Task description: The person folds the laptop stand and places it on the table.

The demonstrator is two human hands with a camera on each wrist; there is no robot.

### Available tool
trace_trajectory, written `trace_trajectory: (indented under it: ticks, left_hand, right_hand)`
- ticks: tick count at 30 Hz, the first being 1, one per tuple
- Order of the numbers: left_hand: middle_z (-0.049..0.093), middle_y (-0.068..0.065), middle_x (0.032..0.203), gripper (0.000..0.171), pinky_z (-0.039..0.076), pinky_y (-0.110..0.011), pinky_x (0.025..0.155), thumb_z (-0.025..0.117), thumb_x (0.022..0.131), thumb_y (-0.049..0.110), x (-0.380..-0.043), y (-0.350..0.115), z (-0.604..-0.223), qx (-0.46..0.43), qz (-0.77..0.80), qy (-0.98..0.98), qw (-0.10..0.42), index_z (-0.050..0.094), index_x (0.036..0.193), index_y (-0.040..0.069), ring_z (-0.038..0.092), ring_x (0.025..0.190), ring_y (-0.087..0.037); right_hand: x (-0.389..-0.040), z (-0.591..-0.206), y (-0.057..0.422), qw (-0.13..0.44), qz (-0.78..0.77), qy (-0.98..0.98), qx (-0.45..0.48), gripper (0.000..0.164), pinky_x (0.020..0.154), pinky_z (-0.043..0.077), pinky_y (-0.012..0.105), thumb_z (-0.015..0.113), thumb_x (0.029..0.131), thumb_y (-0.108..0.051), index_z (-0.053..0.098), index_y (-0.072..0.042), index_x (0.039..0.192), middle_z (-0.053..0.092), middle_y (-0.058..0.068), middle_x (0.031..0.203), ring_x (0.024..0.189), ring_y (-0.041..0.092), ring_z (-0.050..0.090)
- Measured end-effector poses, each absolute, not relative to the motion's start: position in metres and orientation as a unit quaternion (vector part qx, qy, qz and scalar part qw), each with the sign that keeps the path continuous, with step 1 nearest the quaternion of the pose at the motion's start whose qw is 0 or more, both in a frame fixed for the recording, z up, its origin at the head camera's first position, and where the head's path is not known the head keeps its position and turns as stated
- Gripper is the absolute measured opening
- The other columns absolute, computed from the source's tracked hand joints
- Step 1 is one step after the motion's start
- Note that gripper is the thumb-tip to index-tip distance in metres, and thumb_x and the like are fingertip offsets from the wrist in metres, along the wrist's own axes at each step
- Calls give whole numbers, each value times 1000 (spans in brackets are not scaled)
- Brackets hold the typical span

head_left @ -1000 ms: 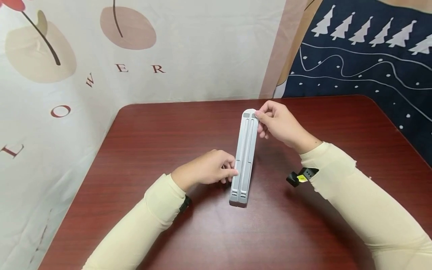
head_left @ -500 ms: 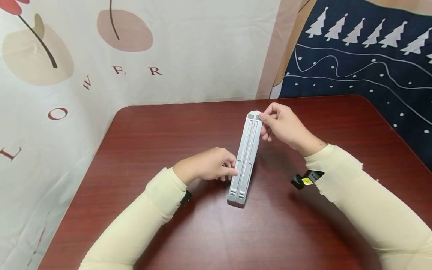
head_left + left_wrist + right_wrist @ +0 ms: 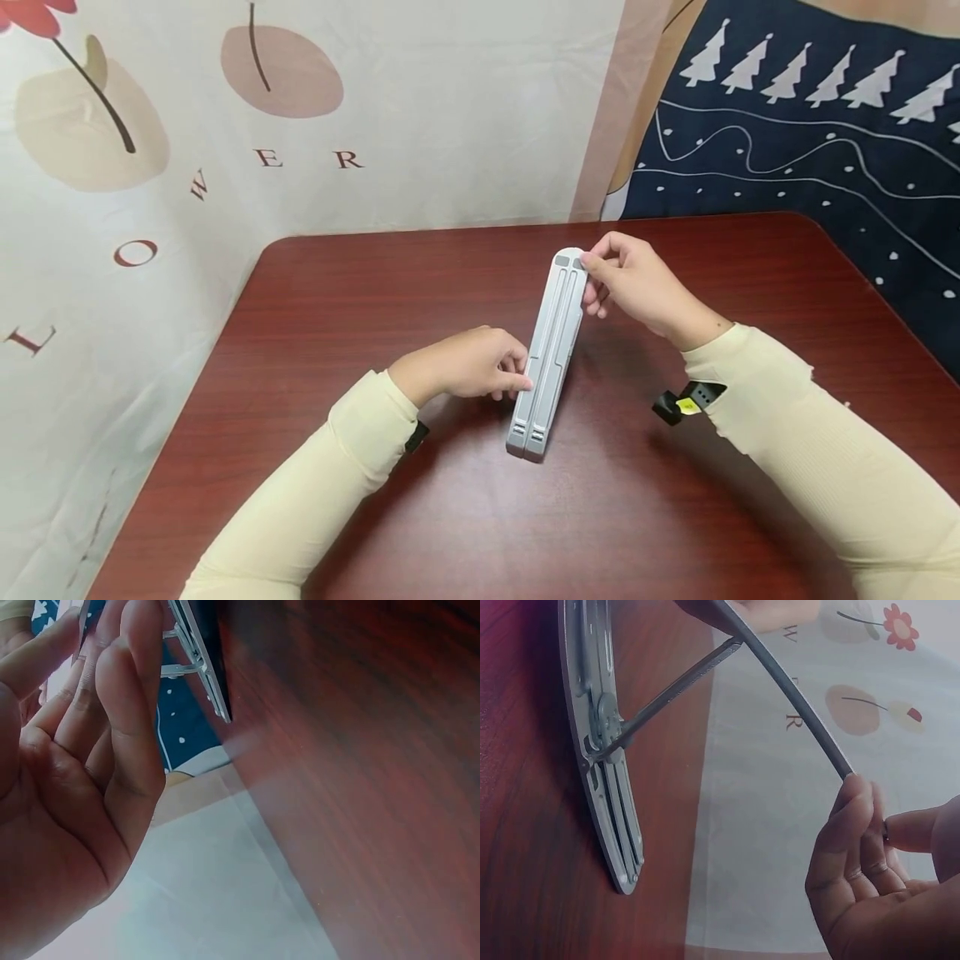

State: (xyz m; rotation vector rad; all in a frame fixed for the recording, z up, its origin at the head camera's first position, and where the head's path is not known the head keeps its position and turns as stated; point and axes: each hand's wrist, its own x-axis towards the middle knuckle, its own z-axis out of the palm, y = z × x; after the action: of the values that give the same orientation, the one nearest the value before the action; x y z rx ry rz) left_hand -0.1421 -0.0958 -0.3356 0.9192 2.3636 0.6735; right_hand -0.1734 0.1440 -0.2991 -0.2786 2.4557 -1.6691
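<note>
A silver folding laptop stand (image 3: 551,346) stands part-unfolded on the table, its two long bars side by side. My right hand (image 3: 637,287) pinches the raised far end between thumb and fingers, close to a grey pad. Lower down, my left hand (image 3: 472,364) pinches the left edge with thumb and fingertips. From the right wrist view, the upper bar (image 3: 802,705) slopes up from the base bar (image 3: 630,825), and a thin strut (image 3: 682,690) joins the two. Hinged links (image 3: 180,670) of the stand show at the top of the left wrist view.
The reddish-brown table (image 3: 375,283) has a rounded far edge. Behind it hangs a pale printed cloth (image 3: 465,117), with a navy tree-patterned cloth (image 3: 795,150) at the right. A black strap device (image 3: 678,402) sits on the right wrist.
The stand's far end has shifted slightly to the right together with my right hand. Both hands keep their grip, and the near end stays almost where it was.
</note>
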Motion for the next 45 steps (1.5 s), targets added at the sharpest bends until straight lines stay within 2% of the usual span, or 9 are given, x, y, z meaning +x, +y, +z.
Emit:
trace_trajectory:
  ticks: [7, 11, 16, 20, 25, 28, 32, 40, 45]
  left_hand:
    - [73, 4, 71, 23, 48, -26, 65, 68, 96, 32, -137, -99, -346, 327, 256, 882, 224, 65, 78, 18, 70, 63, -14]
    - [70, 7, 67, 30, 47, -28, 64, 62, 98, 41, -130, -101, -349, 328, 232, 893, 201, 65, 77, 20, 66, 59, -7]
    - [65, 9, 61, 34, 46, -29, 61, 59, 99, 44, -121, -105, -352, 326, 215, 903, 179, 63, 75, 21, 59, 54, -2]
    - [65, 11, 62, 34, 46, -27, 62, 57, 100, 46, -115, -107, -353, 328, 215, 906, 159, 64, 76, 23, 57, 54, 0]
    - [60, 17, 61, 30, 45, -27, 62, 61, 96, 50, -106, -111, -351, 324, 188, 919, 125, 64, 74, 30, 53, 57, -1]
    - [59, 23, 62, 27, 46, -28, 63, 67, 91, 51, -101, -112, -349, 320, 173, 921, 137, 63, 72, 33, 54, 61, 1]
    - [63, 26, 65, 24, 48, -27, 66, 73, 87, 49, -99, -113, -350, 324, 174, 915, 169, 63, 73, 32, 57, 64, 6]
    - [66, 25, 65, 24, 47, -26, 65, 79, 84, 42, -98, -109, -350, 326, 175, 907, 201, 63, 73, 29, 57, 63, 5]
    - [67, 24, 67, 24, 47, -25, 66, 79, 84, 40, -99, -109, -351, 330, 180, 902, 210, 62, 72, 28, 58, 63, 5]
  right_hand:
    - [-179, -308, 152, 89, -570, 813, -80, 29, 61, 55, 28, 48, 106, -31, 56, -3, 106, 61, 7, 72, 62, 18, 64]
    - [-185, -318, 162, 75, -548, 829, -86, 29, 60, 55, 28, 45, 106, -26, 59, -1, 105, 62, 10, 75, 63, 16, 65]
    - [-200, -339, 168, 64, -405, 902, -137, 19, 61, 53, 27, 53, 101, -15, 66, -1, 101, 66, 14, 80, 67, 16, 63]
    - [-210, -356, 166, 56, -294, 935, -188, 14, 66, 49, 31, 60, 96, -11, 71, -4, 101, 70, 11, 85, 71, 18, 61]
    - [-219, -367, 163, 42, -247, 937, -244, 13, 68, 46, 33, 68, 89, -5, 73, -5, 101, 68, 8, 81, 70, 18, 56]
    - [-223, -370, 164, 44, -243, 931, -268, 10, 68, 45, 32, 71, 86, -2, 74, -8, 93, 65, 6, 77, 71, 17, 55]
    - [-225, -372, 165, 52, -240, 922, -299, 10, 70, 44, 32, 74, 83, -1, 73, -11, 87, 64, 5, 79, 75, 20, 55]
    - [-226, -371, 166, 70, -229, 921, -308, 8, 70, 41, 33, 75, 84, -5, 70, -8, 90, 59, 6, 78, 76, 20, 51]
    - [-225, -371, 168, 69, -219, 919, -320, 11, 72, 43, 34, 78, 81, -5, 73, -9, 91, 63, 6, 83, 78, 20, 52]
